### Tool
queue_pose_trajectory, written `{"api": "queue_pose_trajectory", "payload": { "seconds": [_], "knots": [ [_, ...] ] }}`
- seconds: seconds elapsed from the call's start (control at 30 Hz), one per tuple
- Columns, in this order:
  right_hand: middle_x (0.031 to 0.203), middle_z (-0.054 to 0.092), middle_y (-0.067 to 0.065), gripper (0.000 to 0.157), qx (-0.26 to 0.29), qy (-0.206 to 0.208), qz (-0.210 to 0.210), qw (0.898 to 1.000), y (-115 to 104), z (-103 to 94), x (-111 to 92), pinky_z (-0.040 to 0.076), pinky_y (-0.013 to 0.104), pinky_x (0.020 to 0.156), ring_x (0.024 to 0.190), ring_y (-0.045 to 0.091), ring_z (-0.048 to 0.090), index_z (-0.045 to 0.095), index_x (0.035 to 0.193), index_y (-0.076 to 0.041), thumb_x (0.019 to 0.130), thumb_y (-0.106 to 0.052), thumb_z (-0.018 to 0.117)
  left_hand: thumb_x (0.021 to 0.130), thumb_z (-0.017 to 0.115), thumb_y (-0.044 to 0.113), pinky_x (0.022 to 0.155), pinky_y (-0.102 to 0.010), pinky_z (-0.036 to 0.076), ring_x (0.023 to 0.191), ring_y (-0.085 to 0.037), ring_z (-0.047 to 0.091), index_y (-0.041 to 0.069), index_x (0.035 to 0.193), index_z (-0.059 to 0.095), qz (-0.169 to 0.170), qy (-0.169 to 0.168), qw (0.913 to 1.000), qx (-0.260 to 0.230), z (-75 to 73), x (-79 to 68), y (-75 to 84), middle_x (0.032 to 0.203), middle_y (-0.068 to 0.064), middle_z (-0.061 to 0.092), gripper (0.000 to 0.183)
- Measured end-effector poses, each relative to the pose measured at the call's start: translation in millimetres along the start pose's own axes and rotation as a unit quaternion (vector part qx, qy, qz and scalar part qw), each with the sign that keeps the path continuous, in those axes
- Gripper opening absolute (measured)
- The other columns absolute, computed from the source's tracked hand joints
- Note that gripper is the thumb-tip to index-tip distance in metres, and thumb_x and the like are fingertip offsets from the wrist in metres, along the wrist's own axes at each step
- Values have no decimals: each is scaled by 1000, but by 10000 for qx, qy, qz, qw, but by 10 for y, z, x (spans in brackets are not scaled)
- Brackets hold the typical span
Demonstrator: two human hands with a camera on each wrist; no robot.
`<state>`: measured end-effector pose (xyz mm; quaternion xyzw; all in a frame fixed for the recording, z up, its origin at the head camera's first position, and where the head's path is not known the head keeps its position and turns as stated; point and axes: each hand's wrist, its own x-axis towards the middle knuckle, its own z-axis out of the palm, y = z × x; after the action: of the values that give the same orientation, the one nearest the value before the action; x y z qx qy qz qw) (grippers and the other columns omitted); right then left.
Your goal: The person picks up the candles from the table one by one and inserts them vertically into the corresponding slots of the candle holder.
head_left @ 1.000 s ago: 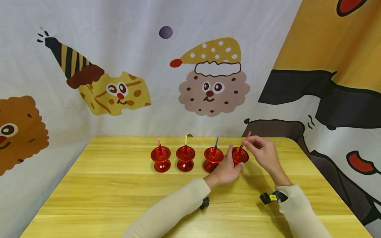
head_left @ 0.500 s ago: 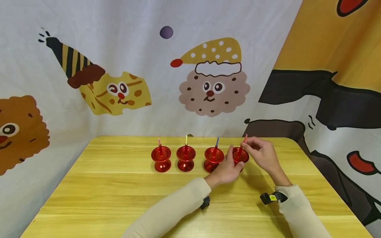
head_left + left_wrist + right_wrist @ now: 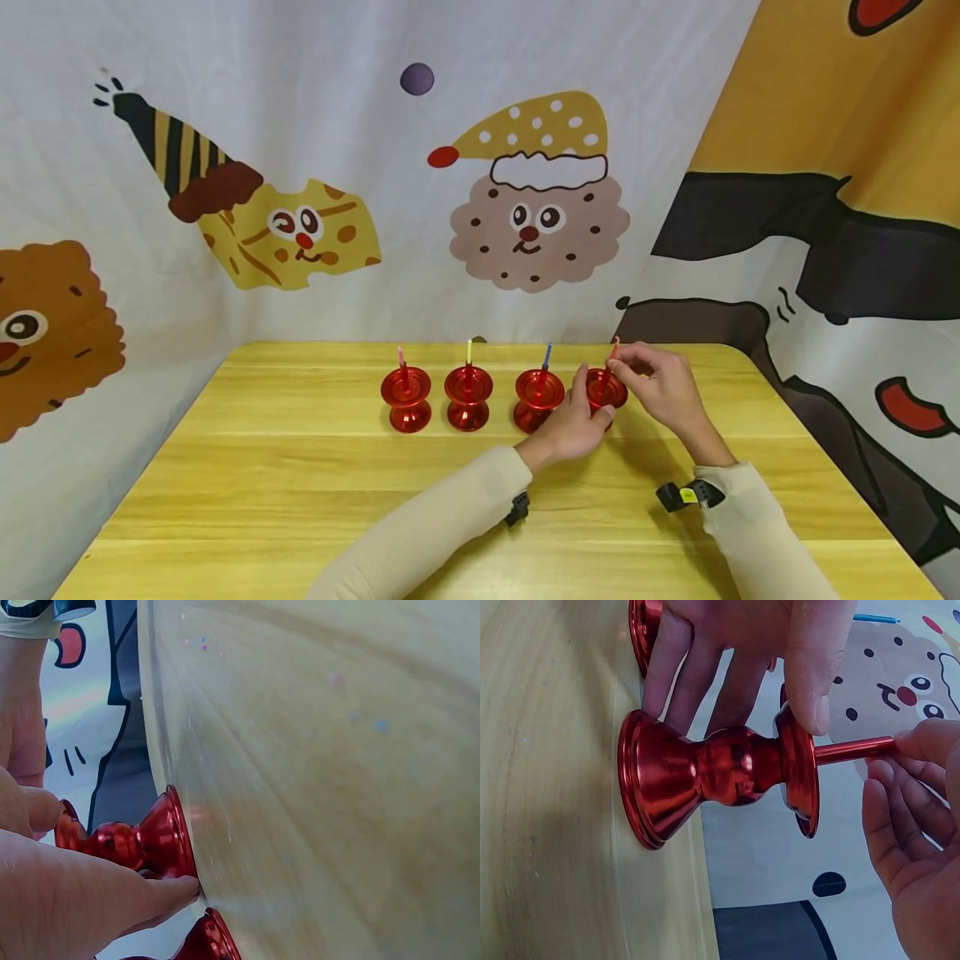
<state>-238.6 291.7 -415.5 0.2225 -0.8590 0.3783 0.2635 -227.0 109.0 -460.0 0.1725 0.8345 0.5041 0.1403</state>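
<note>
A shiny red candle holder [image 3: 727,765] stands upright at the right end of a row. My left hand [image 3: 572,427] steadies it, thumb on the dish rim and fingers around its far side. With thumb and fingertips, my right hand [image 3: 663,390] pinches a thin pinkish-red candle [image 3: 616,347] at the top of the holder's tube [image 3: 847,751]. The candle's lower end is hidden by the fingers and tube. Beside my left hand is a similar holder [image 3: 529,412] bearing a blue candle [image 3: 547,356].
Further left stand two more red holders, one with a yellow candle [image 3: 469,352], the other with a pink candle [image 3: 401,357]. All rest on a wooden table [image 3: 300,500]. A cartoon-printed curtain [image 3: 420,250] hangs right behind the table's back edge.
My right hand has brought the pinkish-red candle down and slightly left, from a tilt to nearly upright over the tube. My left hand has stayed on the holder.
</note>
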Motion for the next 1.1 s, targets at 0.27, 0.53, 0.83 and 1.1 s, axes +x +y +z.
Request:
{"api": "queue_pose_trajectory", "payload": {
  "seconds": [0.27, 0.53, 0.83, 1.1],
  "knots": [
    [90, 78, 5, 1, 73, -68, 24, 9999, 29, 27, -5, 52, 12, 70, 75, 7, 67, 80, 99, 1, 98, 2, 80, 115, 54, 40, 124, -52, 39, 150, -36, 49, 15, 178, 6, -71, 15, 10000, 20, 9, 14, -26, 171, -22, 38, 83],
    [100, 80, 13, 16, 385, 126, 324, 9987, -108, 32, 10, 53, 10, 79, 85, -3, 68, 80, 115, 1, 99, 2, 79, 115, 54, 39, 123, -50, 40, 151, -35, 50, 14, 178, 6, -52, -6, 10000, 78, -56, -77, 73, 171, -22, 39, 83],
    [94, 80, 10, 9, 396, 275, 183, 9987, -87, 59, 8, 51, 9, 77, 81, 1, 65, 80, 107, 5, 101, -1, 80, 115, 55, 37, 124, -50, 40, 151, -35, 50, 16, 178, 7, -69, -14, 10000, 3, -86, -122, 112, 171, -23, 39, 82],
    [97, 81, 10, 10, 437, 233, 194, 9986, -103, 60, 7, 53, 10, 79, 82, 0, 67, 81, 109, 1, 99, 2, 80, 113, 57, 40, 123, -51, 40, 149, -35, 51, 17, 178, 6, -89, 7, 9999, -69, -95, -145, 107, 172, -21, 39, 86]
  ]
}}
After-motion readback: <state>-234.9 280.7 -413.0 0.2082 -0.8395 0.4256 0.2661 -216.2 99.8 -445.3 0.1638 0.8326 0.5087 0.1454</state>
